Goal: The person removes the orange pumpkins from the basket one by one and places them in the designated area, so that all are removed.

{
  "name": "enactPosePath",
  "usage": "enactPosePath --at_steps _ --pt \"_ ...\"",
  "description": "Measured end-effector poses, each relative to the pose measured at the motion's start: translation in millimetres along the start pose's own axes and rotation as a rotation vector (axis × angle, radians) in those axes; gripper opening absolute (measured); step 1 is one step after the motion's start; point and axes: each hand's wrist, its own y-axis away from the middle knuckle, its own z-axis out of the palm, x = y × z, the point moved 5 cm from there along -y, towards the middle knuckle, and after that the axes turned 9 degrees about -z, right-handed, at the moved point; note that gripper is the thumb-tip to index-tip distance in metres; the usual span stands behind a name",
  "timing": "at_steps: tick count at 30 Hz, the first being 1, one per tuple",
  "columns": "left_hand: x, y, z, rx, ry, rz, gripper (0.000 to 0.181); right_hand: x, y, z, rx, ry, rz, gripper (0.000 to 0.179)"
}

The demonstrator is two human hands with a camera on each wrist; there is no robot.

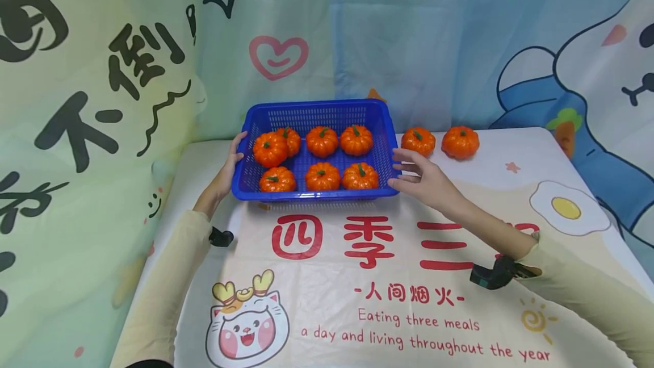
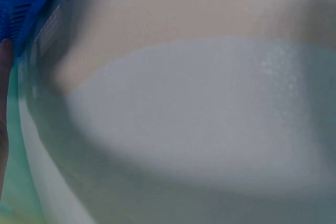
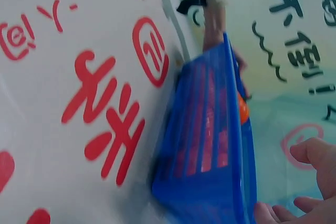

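A blue plastic basket (image 1: 317, 196) with mesh walls holds several small orange pumpkins (image 1: 322, 176) with green stems. At its left end my left hand (image 1: 227, 168) grips the side, fingers up against the rim. Only a sliver of that hand shows at the edge of the left wrist view, beside the basket's blue wall (image 2: 31, 3). My right hand (image 1: 421, 178) is at the opposite end, its spread fingers right at the rim. In the right wrist view its thumb and fingers (image 3: 311, 150) stand apart, with nothing pinched between them.
Two more pumpkins, one nearer (image 1: 418, 141) and one farther right (image 1: 460, 142), sit on the table right of the basket. A printed cloth (image 1: 327, 300) with red lettering covers the table. Patterned curtains (image 1: 398, 44) hang behind and at the left.
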Motion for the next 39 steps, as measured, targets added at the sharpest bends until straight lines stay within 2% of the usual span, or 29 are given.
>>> enactPosePath --at_steps 6,11,17,21,27,30,34,39 --pt "0.4 0.3 1.6 -0.006 0.004 -0.019 0.058 -12 8.7 23 -0.099 -0.024 -0.049 0.068" --pt "1.4 -0.3 1.2 -0.007 0.006 -0.006 0.058 -19 10.2 35 -0.160 -0.061 -0.083 0.066" --pt "0.8 -2.5 -1.5 0.003 -0.014 0.010 0.057 -24 6.2 45 -0.195 -0.079 -0.060 0.066" --pt "-4.7 -5.9 -3.6 -0.004 -0.012 0.007 0.058 -27 -2.5 55 -0.196 -0.053 -0.045 0.067" --pt "-17.2 -15.5 -6.6 0.001 0.008 0.023 0.059 -39 -36.0 73 -0.214 -0.020 -0.074 0.064" --pt "-18.9 -16.6 -6.9 -0.005 0.027 0.022 0.059 -43 -59.3 82 -0.236 -0.032 -0.050 0.066" --pt "-19.6 -17.2 -8.5 -0.005 0.037 0.011 0.059 -46 -91.5 97 -0.285 0.022 -0.022 0.075" --pt "-20.8 -17.7 -7.1 0.001 0.019 0.017 0.058 -57 -127.7 114 -0.364 0.147 -0.116 0.085"
